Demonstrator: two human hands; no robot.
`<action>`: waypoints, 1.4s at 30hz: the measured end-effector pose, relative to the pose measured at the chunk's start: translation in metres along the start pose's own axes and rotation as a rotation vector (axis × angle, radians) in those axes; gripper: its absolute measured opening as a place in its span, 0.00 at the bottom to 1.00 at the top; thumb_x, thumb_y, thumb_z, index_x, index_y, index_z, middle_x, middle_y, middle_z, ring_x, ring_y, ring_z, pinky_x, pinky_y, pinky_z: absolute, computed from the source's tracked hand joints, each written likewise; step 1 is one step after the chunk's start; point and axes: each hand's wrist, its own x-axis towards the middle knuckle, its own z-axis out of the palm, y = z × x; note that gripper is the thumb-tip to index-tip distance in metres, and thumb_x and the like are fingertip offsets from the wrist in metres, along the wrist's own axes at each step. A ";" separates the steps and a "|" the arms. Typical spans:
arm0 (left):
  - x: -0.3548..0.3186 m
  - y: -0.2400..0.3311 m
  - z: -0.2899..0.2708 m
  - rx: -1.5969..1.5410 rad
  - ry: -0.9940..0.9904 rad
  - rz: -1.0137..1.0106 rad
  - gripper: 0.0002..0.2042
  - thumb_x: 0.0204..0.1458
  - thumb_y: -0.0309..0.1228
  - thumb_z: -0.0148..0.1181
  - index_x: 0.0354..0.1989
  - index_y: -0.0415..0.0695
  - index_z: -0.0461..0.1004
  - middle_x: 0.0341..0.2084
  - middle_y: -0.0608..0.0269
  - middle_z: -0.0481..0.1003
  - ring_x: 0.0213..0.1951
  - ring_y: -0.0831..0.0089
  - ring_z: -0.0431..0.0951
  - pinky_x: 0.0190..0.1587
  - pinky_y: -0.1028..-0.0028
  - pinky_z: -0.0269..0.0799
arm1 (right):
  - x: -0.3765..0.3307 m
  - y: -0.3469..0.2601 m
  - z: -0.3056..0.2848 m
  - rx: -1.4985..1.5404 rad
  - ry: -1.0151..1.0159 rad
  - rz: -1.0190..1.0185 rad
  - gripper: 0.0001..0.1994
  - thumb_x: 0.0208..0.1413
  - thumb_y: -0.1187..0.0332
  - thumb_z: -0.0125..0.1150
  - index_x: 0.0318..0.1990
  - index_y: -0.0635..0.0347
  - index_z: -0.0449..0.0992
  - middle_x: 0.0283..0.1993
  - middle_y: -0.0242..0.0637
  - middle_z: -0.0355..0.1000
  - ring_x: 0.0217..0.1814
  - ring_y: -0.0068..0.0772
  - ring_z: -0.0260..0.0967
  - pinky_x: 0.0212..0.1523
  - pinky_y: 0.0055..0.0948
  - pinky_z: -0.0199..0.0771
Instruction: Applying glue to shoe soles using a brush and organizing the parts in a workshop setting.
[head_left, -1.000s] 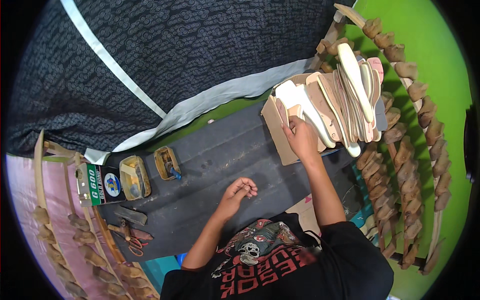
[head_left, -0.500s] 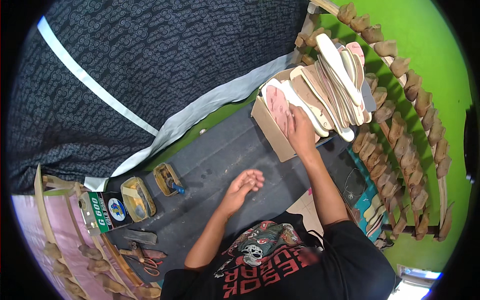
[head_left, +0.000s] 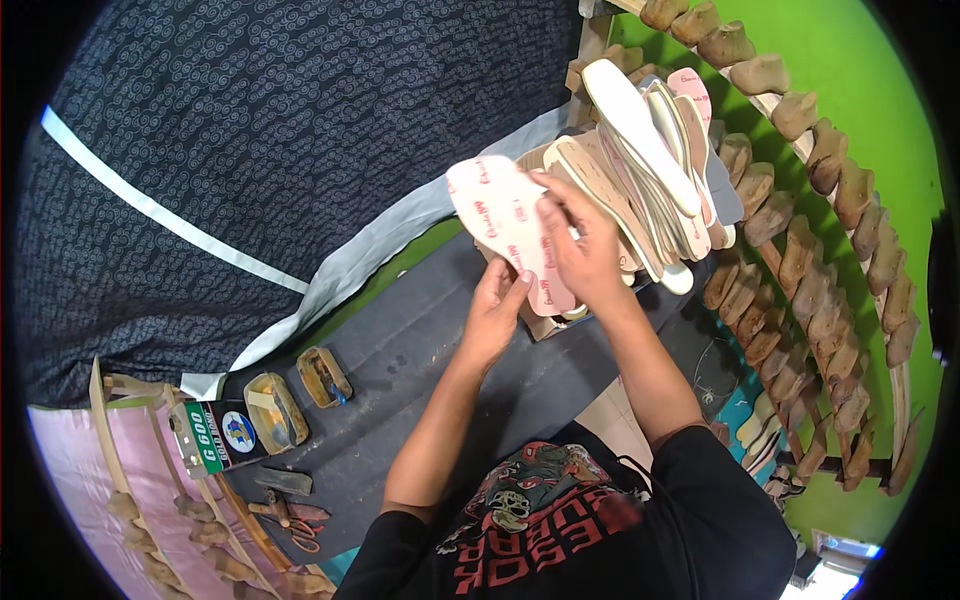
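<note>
Dark grey bench top (head_left: 400, 350) is set against a patterned dark cloth backdrop (head_left: 250, 150). Above it, a pale pink insole (head_left: 505, 225) is held flat in the air by both hands: the right hand (head_left: 580, 245) is clasped over its upper edge, and the left hand (head_left: 497, 310) grips its lower end from beneath. Just behind, a stack of insoles (head_left: 650, 160) is fanned upright. Two open glue tins (head_left: 295, 395) are placed well apart on the bench, and wooden shoe lasts (head_left: 800, 250) are racked at the right

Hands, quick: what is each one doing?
Left hand: closed on the lower end of the pink insole.
Right hand: closed on the same pink insole, gripping its right edge.
</note>
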 end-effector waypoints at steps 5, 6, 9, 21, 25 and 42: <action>-0.009 -0.019 0.000 -0.264 0.088 -0.121 0.20 0.69 0.31 0.51 0.67 0.39 0.63 0.56 0.60 0.73 0.55 0.74 0.76 0.54 0.73 0.74 | -0.030 0.004 0.019 0.021 -0.170 0.104 0.25 0.61 0.76 0.56 0.66 0.63 0.67 0.50 0.54 0.73 0.51 0.53 0.72 0.55 0.43 0.71; -0.010 -0.020 0.005 -0.256 0.137 -0.092 0.19 0.69 0.31 0.50 0.66 0.40 0.63 0.55 0.58 0.74 0.52 0.73 0.79 0.50 0.72 0.79 | -0.035 0.005 0.016 -0.036 -0.198 0.073 0.26 0.60 0.76 0.57 0.67 0.62 0.67 0.51 0.53 0.72 0.52 0.54 0.70 0.56 0.43 0.70; -0.019 -0.013 0.008 -0.228 0.167 -0.155 0.18 0.69 0.30 0.48 0.65 0.40 0.63 0.54 0.56 0.75 0.49 0.72 0.81 0.48 0.70 0.83 | -0.052 0.009 0.003 -0.158 -0.175 0.003 0.25 0.57 0.76 0.59 0.64 0.62 0.69 0.55 0.51 0.69 0.57 0.54 0.65 0.59 0.44 0.66; -0.017 -0.016 0.061 -0.243 -0.092 -0.106 0.23 0.64 0.25 0.50 0.68 0.43 0.57 0.53 0.60 0.75 0.47 0.75 0.81 0.44 0.75 0.82 | -0.034 0.028 -0.154 -0.681 0.540 0.150 0.26 0.64 0.63 0.59 0.65 0.65 0.64 0.63 0.50 0.63 0.57 0.44 0.67 0.58 0.40 0.67; -0.008 0.003 0.090 -0.234 -0.184 -0.136 0.26 0.65 0.24 0.49 0.71 0.42 0.52 0.57 0.61 0.71 0.47 0.78 0.79 0.44 0.77 0.79 | -0.024 0.038 -0.161 -0.309 0.438 0.334 0.25 0.69 0.59 0.57 0.65 0.66 0.64 0.52 0.43 0.71 0.39 0.29 0.72 0.38 0.28 0.75; 0.064 0.003 0.149 0.184 -0.261 -0.022 0.43 0.67 0.23 0.44 0.71 0.32 0.12 0.73 0.30 0.43 0.74 0.52 0.52 0.72 0.69 0.54 | -0.006 -0.002 -0.158 -0.726 0.133 0.640 0.26 0.62 0.49 0.59 0.52 0.66 0.78 0.53 0.56 0.75 0.52 0.61 0.73 0.55 0.48 0.71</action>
